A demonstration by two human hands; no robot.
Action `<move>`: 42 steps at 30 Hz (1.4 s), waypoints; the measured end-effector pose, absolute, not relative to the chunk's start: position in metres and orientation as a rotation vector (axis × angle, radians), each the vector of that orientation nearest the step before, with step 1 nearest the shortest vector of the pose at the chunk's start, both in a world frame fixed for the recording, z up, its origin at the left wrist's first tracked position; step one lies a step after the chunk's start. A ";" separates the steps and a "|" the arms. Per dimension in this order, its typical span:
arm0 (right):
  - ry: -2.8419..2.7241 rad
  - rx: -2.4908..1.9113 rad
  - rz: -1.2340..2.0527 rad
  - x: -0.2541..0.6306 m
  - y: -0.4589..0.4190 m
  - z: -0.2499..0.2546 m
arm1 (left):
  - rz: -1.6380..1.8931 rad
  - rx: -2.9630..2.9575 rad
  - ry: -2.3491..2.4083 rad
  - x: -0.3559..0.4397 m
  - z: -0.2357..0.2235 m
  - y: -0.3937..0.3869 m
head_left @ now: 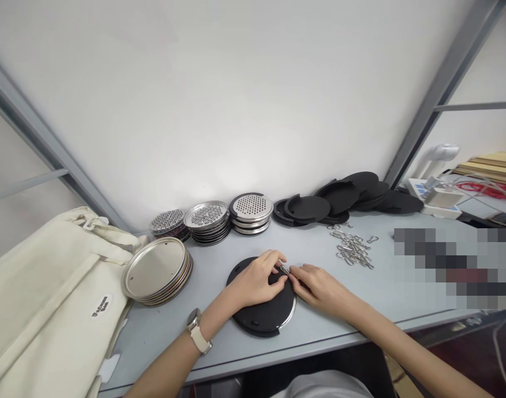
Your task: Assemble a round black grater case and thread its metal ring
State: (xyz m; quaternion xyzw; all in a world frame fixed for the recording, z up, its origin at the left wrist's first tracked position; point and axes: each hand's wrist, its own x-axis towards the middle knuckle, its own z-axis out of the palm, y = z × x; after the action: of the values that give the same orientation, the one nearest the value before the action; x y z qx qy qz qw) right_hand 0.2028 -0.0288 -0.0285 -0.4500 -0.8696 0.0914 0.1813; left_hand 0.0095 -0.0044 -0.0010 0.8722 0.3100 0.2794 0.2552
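Note:
A round black disc [264, 312] with a metal rim along its right side lies on the grey table [165, 326] in front of me. My left hand [259, 277] rests on the disc's upper part, its fingers curled and pinching a small metal clip [284, 269]. My right hand [317, 284] meets it from the right, fingers pressed together on the same clip above the disc. A watch with a pale strap sits on my left wrist.
Behind the disc stand stacks of perforated metal discs [251, 212], a stack of plain metal plates [158, 271] to the left, and piles of black discs [339, 199] at the back right. Loose metal clips [353, 249] lie to the right. A cream fabric bag [41, 298] fills the left.

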 end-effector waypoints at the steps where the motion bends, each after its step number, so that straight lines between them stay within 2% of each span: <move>1: -2.452 -1.271 0.258 0.203 -0.029 -0.028 | 0.754 2.374 0.849 0.009 -0.002 -0.004; 11: -2.442 -1.236 0.273 0.204 -0.029 -0.031 | 0.774 2.505 0.843 0.008 0.000 -0.001; 42: -2.462 -1.253 0.237 0.203 -0.029 -0.029 | 0.748 2.380 0.816 0.009 -0.002 -0.004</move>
State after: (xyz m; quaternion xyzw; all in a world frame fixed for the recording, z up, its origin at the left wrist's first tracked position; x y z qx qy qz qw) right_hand 0.2027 -0.0290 -0.0290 -0.4443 -0.8729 0.0839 0.1834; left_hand 0.0090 -0.0036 -0.0016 0.8767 0.3004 0.2754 0.2556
